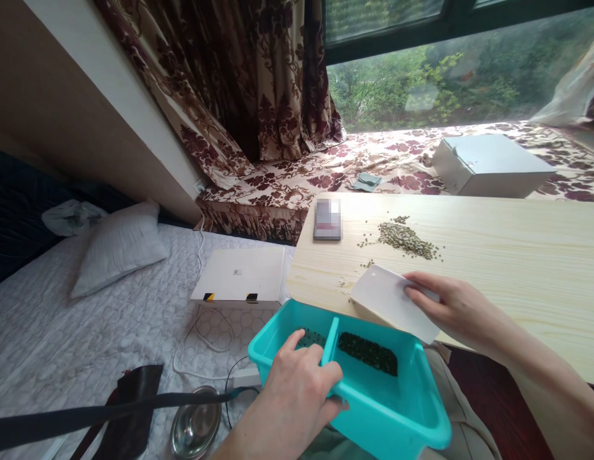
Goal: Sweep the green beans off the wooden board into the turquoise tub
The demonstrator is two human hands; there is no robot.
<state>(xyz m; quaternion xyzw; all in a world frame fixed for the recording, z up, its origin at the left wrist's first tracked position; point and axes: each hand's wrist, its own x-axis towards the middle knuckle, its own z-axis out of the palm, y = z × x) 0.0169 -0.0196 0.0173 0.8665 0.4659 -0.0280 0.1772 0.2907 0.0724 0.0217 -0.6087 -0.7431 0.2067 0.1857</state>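
My right hand (445, 300) grips a thin white rectangular board (392, 300) by its right side. The board is tilted at the table's front edge, over the far rim of a turquoise divided bin (387, 415). My left hand (304, 380) is closed over the bin's near rim, with the index finger reaching over the left compartment and the thumb outside. Dark seeds (368, 352) lie heaped in the right compartment; a scattering shows in the left one, partly behind my fingers. On the wooden table (508, 268), a pile of small greenish-brown seeds (406, 239) lies beyond the board, with some strays.
A blurred dark-edged flat object (327, 219) sits at the table's left end. Beside it, a white box (242, 275) rests on the quilted bed (148, 319), near cables and a metal bowl (195, 421). A grey-white box (493, 166) stands on the window ledge.
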